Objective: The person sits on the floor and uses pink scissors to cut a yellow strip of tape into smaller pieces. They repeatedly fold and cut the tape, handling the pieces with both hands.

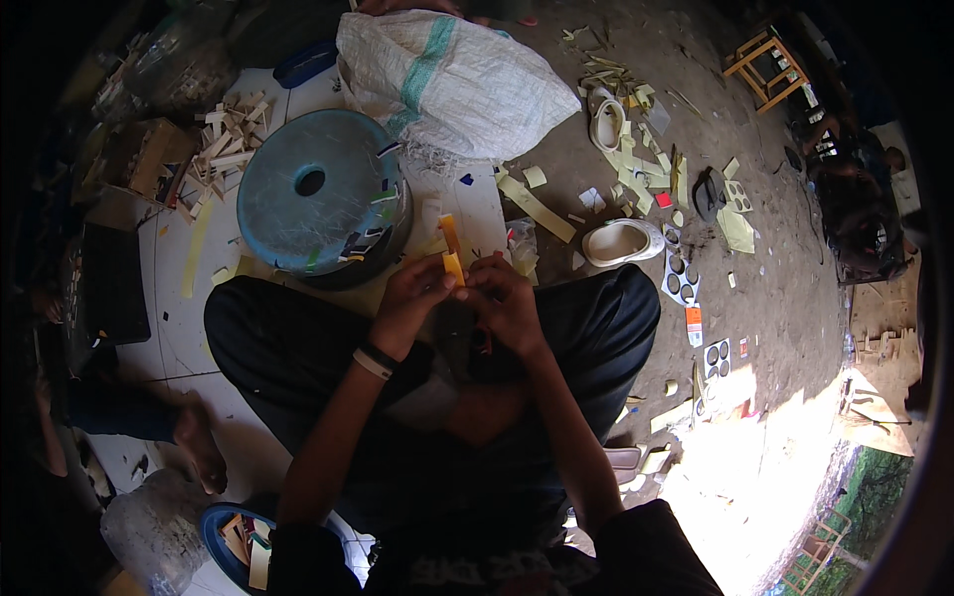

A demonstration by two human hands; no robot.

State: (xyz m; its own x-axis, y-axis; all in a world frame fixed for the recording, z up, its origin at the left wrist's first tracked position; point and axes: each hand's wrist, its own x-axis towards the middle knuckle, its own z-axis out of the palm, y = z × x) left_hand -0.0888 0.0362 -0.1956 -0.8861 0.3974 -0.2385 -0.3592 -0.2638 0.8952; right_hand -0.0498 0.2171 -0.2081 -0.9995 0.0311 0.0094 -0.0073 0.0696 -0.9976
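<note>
Above my crossed legs, my left hand [412, 290] pinches a small flat yellow-orange piece [454, 268] between thumb and fingertips. An orange strip [449, 232] stands up just beyond it; whether the two are joined I cannot tell. My right hand [502, 298] meets the left from the other side, its fingers closed at the piece's lower right edge. What else the right fingers may hold is hidden. Just past my left hand stands a round blue-green drum [288, 169] with a hole in its top and small coloured strips stuck along its rim.
A white woven sack [467, 84] lies beyond the drum. Wooden pieces [227, 144] are heaped at the far left, and a blue basin [221, 541] of scraps sits near left. White clogs [621, 241] and paper offcuts [537, 207] litter the right floor. Another person's foot [199, 447] is at left.
</note>
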